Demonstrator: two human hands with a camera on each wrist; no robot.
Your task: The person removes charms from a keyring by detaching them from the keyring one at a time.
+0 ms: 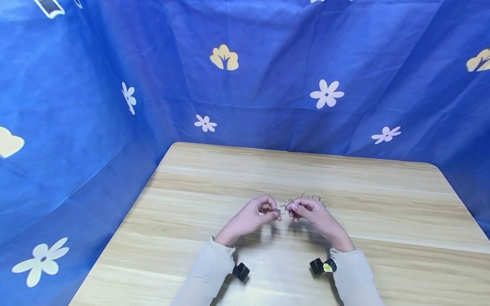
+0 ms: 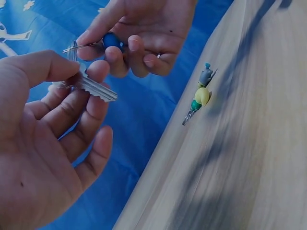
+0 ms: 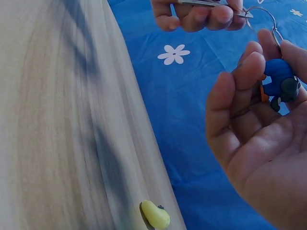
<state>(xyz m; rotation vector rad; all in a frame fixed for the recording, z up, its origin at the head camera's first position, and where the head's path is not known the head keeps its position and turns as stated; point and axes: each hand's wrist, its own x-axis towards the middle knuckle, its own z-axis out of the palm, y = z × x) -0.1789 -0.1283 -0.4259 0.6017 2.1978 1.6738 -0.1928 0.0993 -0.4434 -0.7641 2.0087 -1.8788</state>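
Note:
My left hand (image 1: 254, 214) pinches a silver toothed key (image 2: 100, 88) between thumb and index finger, its other fingers loosely bent. Facing it, my right hand (image 1: 311, 212) holds a metal split ring (image 3: 266, 14) between thumb and fingertips. From that ring a small blue figure charm (image 3: 278, 79) with a dark grey head hangs over the right palm. The ring reaches across to the key, and the two overlap at the left fingertips. Both hands are raised above the wooden table (image 1: 268, 272), close together.
Beyond the right hand, two more metal rings, the left ring (image 1: 305, 195) and the right ring (image 1: 316, 197), lie on the table. Small charms lie there too, including a yellow one (image 2: 202, 97) and a grey figure (image 2: 206, 75). A blue patterned cloth (image 1: 268, 97) hangs behind the table.

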